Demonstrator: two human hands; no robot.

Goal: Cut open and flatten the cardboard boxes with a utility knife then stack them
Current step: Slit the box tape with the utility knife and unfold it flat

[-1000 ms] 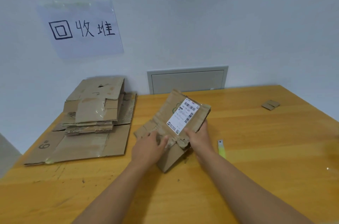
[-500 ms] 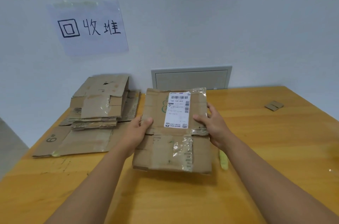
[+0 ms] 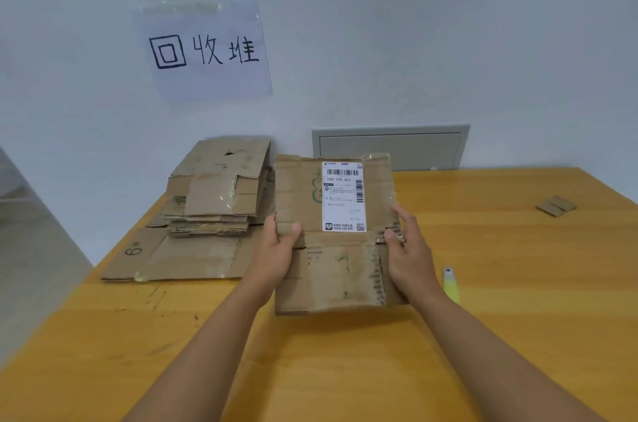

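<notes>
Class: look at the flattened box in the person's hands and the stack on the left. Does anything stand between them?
Nothing visible does. The box, held by both hands, sits just right of the stack, with only bare table between.

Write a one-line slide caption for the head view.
Both hands, left hand and right hand, grip a flattened cardboard box above the wooden table, beside the stack of flattened boxes.
</notes>
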